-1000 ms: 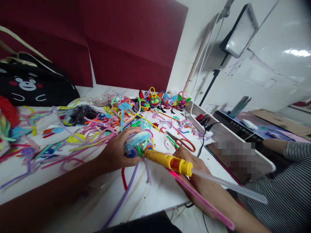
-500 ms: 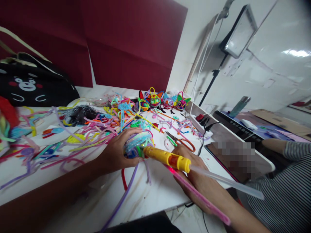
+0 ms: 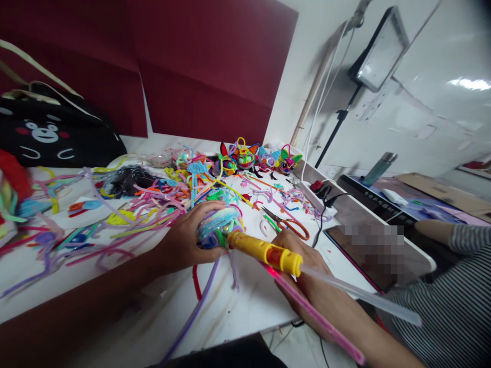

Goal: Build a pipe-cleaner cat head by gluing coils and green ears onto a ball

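Curled around the ball [image 3: 220, 221], my left hand [image 3: 186, 235] holds it snugly over the white table [image 3: 253, 299]; my right hand [image 3: 309, 276] is clamped on the yellow gun [image 3: 264, 250]. White lettering on the black panel [image 3: 374, 202] is too small for me to read. Bare tabletop separates the gun from the near edge. Slanting, the gun points leftward and away from me, nozzle at the ball, its glue stick [image 3: 364, 296] jutting rearward to my right.

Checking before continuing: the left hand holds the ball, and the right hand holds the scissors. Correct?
No: the right hand holds the glue gun; the scissors lie on the table, as the head view shows. The left hand does hold the ball.
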A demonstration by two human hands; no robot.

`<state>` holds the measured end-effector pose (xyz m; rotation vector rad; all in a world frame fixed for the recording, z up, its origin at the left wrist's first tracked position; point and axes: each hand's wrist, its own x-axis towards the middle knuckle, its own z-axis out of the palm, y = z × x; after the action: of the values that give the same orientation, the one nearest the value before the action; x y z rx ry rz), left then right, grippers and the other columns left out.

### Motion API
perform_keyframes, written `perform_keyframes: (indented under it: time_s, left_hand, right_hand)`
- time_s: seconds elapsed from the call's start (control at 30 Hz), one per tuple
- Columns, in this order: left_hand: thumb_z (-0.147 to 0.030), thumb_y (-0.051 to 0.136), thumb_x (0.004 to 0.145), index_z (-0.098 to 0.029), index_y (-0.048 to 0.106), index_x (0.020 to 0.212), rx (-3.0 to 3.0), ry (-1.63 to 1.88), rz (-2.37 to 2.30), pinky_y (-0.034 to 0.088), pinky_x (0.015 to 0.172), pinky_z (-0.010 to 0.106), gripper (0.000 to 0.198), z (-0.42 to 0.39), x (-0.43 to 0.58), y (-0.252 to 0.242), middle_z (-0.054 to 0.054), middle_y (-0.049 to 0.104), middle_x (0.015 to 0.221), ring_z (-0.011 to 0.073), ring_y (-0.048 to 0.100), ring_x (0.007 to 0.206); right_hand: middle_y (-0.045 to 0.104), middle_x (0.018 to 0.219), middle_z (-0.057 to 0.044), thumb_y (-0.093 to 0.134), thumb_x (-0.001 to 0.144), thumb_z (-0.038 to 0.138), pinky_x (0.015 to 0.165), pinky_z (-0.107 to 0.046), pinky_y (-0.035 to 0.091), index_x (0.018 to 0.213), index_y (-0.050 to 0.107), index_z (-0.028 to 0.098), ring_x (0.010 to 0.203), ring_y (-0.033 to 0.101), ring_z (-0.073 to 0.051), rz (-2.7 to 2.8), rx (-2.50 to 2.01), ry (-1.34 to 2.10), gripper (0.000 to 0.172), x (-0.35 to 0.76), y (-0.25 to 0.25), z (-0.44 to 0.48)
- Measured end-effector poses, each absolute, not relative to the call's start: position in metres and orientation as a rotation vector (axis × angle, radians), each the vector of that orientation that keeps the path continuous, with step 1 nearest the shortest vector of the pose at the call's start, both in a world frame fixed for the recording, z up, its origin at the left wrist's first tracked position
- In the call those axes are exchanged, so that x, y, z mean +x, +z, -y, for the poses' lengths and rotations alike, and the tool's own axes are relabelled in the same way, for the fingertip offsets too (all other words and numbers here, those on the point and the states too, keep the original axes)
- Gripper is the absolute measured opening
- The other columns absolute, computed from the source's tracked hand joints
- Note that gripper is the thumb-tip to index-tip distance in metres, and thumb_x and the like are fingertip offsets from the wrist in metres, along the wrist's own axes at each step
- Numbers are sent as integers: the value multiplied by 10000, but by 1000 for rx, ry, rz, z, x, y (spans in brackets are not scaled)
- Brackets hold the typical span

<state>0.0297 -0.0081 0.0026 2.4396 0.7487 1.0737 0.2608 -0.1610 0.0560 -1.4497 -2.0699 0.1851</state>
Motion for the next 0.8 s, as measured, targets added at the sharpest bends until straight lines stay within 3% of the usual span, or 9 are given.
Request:
perform_keyframes:
  time_s: [0.2, 0.47, 0.67, 0.8]
  left_hand:
    - [-302, 745, 704, -229, 514, 1330, 2448, 1096, -749, 489, 1071, 411, 671, 7, 29, 2, 115, 622, 1389, 311, 615, 1270]
    - [-289, 762, 692, -231, 510, 1329, 2398, 1092, -715, 443, 1104, 401, 688, 7, 30, 1, 112, 611, 1392, 301, 592, 1286]
    - [-318, 794, 680, -239, 525, 1331, 2370, 1112, -703, 447, 1094, 389, 708, 3, 30, -4, 98, 622, 1378, 306, 604, 1265]
    - [-383, 825, 655, -246, 540, 1338, 2310, 1106, -721, 493, 1032, 389, 752, 1, 30, -6, 99, 639, 1361, 324, 636, 1215]
  right_hand:
    - [586, 906, -36, 442, 1034, 329, 619, -294, 428, 989, 503, 228, 752, 594, -179, 2085, -1473, 202, 126, 263, 52, 166]
    - [584, 899, -28, 456, 1035, 339, 649, -302, 437, 986, 504, 232, 766, 589, -182, 2053, -1443, 184, 127, 261, 52, 165]
    - [614, 929, -37, 448, 1021, 349, 659, -295, 459, 996, 553, 237, 759, 582, -174, 1977, -1350, 413, 156, 267, 51, 166]
    - [624, 894, -46, 547, 954, 332, 675, -312, 480, 879, 601, 230, 780, 574, -194, 1758, -1337, 606, 137, 273, 43, 173]
